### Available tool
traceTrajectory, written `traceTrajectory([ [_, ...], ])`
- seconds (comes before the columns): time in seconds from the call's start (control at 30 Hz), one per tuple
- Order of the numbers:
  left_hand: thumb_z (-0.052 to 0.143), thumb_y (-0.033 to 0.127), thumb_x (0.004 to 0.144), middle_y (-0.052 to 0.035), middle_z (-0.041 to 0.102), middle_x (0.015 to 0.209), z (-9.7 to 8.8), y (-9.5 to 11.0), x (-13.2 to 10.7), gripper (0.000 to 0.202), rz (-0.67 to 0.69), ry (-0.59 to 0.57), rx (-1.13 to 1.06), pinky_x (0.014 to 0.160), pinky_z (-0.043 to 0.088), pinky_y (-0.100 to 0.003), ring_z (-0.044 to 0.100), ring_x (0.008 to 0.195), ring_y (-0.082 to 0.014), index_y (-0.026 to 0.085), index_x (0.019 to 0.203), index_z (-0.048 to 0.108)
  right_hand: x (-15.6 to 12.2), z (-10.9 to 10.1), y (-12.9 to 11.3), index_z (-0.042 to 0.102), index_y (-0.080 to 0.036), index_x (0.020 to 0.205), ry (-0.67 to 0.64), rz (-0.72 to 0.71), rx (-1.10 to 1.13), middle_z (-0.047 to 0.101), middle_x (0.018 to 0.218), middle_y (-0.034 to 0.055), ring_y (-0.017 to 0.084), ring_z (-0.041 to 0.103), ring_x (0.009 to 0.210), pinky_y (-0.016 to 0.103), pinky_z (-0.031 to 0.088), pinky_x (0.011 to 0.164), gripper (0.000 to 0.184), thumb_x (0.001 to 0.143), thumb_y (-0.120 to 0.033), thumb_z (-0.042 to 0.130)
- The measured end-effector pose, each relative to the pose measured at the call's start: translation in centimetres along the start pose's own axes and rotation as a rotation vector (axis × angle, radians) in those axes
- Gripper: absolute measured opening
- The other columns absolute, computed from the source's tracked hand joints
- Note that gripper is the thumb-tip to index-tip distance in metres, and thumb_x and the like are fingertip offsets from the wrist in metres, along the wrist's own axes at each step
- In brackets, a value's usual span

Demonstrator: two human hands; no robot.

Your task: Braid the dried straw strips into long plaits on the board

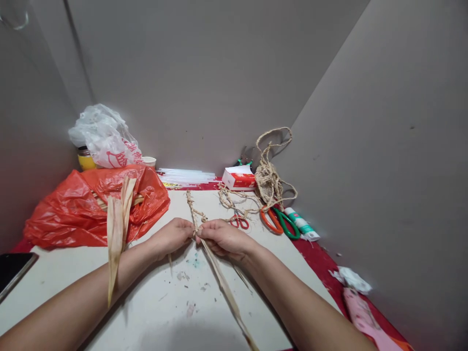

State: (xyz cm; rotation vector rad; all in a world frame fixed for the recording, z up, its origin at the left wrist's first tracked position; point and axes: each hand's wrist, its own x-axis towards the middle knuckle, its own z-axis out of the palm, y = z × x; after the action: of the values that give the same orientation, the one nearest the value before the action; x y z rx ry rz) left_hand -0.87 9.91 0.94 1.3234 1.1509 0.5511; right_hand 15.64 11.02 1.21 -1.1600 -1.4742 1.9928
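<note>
Two hands, the left hand (pixel 175 239) and right hand (pixel 226 239), meet over one board (pixel 164 307), fingertips of both pinched on one braid (pixel 191 205) between them; one long strip (pixel 225 285) trails nearward; beyond the right lie one red scissors (pixel 239 223), one box (pixel 241 182), one rope bundle (pixel 267 180); leftward, two bags, one red (pixel 69 209), one white (pixel 104 131), and one phone (pixel 14 273).

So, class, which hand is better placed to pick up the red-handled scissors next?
Probably the right hand: the red-handled scissors lie just beyond it. The left hand is farther off, and both pinch the braided cord.
</note>
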Motion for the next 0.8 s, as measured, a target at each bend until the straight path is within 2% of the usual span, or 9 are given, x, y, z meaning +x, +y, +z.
traceTrajectory([
  [0.17, 0.051, 0.031, 0.072, 0.0073, 0.034, 0.046, -0.15, 0.30, -0.18, 0.020, 0.041, -0.003, 0.001, 0.040, 0.013, -0.021, 0.020, 0.038, -0.0044, 0.014, 0.066, 0.059, 0.02, -0.23, -0.08, 0.056, -0.014, 0.067, 0.006, 0.004, 0.016, 0.031, 0.036, -0.0109, 0.003, 0.017, 0.028, 0.017, 0.010, 0.028, 0.010, 0.070, -0.024, 0.055],
  [0.33, 0.057, 0.034, 0.073, 0.0051, 0.045, 0.052, -0.26, 0.23, -0.28, 0.021, 0.088, 0.042, -0.006, 0.043, 0.020, -0.019, 0.026, 0.041, -0.0037, 0.013, 0.070, 0.059, 0.08, -0.39, 0.00, 0.055, -0.014, 0.067, -0.006, -0.016, 0.012, 0.031, 0.036, -0.0110, 0.003, 0.017, 0.028, 0.018, 0.010, 0.028, 0.013, 0.071, -0.026, 0.055],
  [0.53, 0.053, 0.035, 0.077, -0.0007, 0.055, 0.070, 0.23, -0.20, -0.22, 0.020, 0.065, -0.022, -0.160, 0.048, 0.037, -0.019, 0.045, 0.051, -0.0068, 0.016, 0.073, 0.049, 0.10, -0.35, -0.03, 0.054, -0.015, 0.064, 0.002, -0.026, -0.007, 0.033, 0.037, -0.0105, 0.003, 0.018, 0.028, 0.018, 0.011, 0.027, 0.013, 0.071, -0.026, 0.055],
  [0.6, 0.050, 0.034, 0.078, 0.0020, 0.051, 0.063, 0.36, -0.10, -0.30, 0.018, 0.021, -0.025, -0.159, 0.041, 0.032, -0.017, 0.039, 0.044, -0.0053, 0.017, 0.075, 0.048, 0.08, -0.35, -0.04, 0.054, -0.014, 0.064, -0.004, -0.025, -0.018, 0.033, 0.036, -0.0103, 0.003, 0.018, 0.027, 0.018, 0.011, 0.027, 0.014, 0.072, -0.026, 0.054],
  [0.7, 0.046, 0.031, 0.079, 0.0067, 0.039, 0.051, 0.34, 0.25, -0.40, 0.016, -0.024, -0.004, -0.099, 0.034, 0.017, -0.016, 0.025, 0.036, -0.0036, 0.016, 0.074, 0.051, 0.03, -0.36, -0.04, 0.055, -0.014, 0.065, -0.005, -0.029, -0.034, 0.032, 0.036, -0.0102, 0.003, 0.017, 0.027, 0.019, 0.010, 0.027, 0.015, 0.074, -0.026, 0.052],
  [0.8, 0.045, 0.027, 0.075, 0.0077, 0.032, 0.045, 0.12, 0.49, -0.33, 0.016, -0.066, 0.003, -0.060, 0.031, 0.013, -0.018, 0.020, 0.034, -0.0045, 0.015, 0.071, 0.055, 0.02, -0.34, -0.03, 0.056, -0.014, 0.066, 0.008, -0.027, -0.087, 0.032, 0.034, -0.0100, 0.004, 0.017, 0.027, 0.019, 0.009, 0.028, 0.016, 0.076, -0.025, 0.050],
])
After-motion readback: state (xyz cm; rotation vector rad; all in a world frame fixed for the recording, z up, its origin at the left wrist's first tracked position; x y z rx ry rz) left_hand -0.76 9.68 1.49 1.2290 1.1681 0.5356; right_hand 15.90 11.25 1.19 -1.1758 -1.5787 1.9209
